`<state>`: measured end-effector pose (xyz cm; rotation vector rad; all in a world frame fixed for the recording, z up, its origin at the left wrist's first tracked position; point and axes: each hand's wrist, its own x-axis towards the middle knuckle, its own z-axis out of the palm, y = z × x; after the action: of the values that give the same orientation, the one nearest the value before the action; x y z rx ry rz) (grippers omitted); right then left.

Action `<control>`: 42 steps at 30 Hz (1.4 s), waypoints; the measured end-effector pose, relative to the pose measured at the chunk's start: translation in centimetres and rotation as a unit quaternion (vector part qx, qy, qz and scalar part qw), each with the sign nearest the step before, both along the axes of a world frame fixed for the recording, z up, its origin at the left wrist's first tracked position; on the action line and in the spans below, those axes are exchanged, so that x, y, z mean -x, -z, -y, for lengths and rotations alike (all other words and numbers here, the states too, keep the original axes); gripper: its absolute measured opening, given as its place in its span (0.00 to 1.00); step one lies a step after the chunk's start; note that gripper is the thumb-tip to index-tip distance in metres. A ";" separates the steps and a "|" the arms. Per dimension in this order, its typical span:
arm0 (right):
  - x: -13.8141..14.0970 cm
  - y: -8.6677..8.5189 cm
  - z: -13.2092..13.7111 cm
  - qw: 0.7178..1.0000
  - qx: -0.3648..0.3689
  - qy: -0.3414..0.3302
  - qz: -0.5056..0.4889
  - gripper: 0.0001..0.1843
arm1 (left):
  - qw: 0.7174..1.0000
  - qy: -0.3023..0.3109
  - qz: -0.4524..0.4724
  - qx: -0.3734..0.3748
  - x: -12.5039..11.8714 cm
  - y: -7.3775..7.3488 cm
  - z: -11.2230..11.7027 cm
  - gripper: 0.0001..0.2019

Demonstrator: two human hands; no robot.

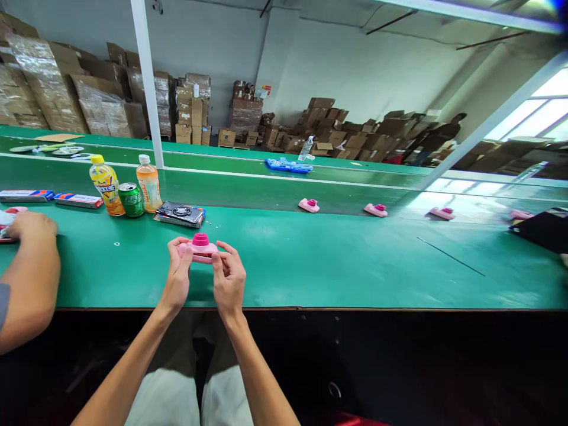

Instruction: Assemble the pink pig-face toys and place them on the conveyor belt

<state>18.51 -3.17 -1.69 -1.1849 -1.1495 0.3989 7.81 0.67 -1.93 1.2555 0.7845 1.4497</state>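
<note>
Pink toy camera (pixel 200 248) held betw. L hand (pixel 178 275) & R hand (pixel 228 279) over green conveyor belt (pixel 355 266); similar pink units (pixel 376 210) lie further along belt, this unit's remaining work unclear.

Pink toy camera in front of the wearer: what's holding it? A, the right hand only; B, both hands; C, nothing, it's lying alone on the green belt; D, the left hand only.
B. The left hand and right hand both grip the pink toy camera, one from each side.
</note>
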 end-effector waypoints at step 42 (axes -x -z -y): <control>-22.6 2.0 -24.2 0.842 0.257 0.328 0.342 0.44 | 0.703 -0.242 -0.652 -0.148 9.9 5.5 -1.9 0.21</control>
<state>41.11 21.04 -3.66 -2.2181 -1.1567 -0.3086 -2.06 2.53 -7.41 2.4988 1.9782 0.8421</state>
